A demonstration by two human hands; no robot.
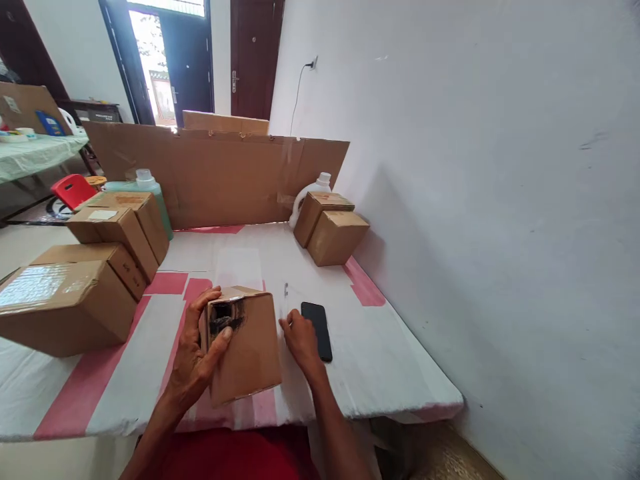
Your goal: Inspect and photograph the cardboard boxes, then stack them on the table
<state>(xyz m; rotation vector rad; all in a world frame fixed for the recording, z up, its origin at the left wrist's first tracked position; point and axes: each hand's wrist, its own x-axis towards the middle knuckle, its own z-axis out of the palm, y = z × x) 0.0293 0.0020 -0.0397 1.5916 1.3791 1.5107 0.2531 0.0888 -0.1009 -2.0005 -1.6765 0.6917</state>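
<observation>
Left hand (197, 357) grips a brown cardboard box (253, 360) with a black-smeared patch, thumb on its face, fingers around its left side; set between the hands, it looks light and stiff, probably best held by its flat sides. Right hand (303, 340) bends in beside it, fingers curled, whether holding anything I cannot tell, with a flat black rectangular phone (318, 332) just to its right.

The near box (255, 357) is brown with black smudges; the tablecloth (400, 377) is white with pink bands; the phone (320, 330) at right is black, the far-left chair (74, 191) red.
</observation>
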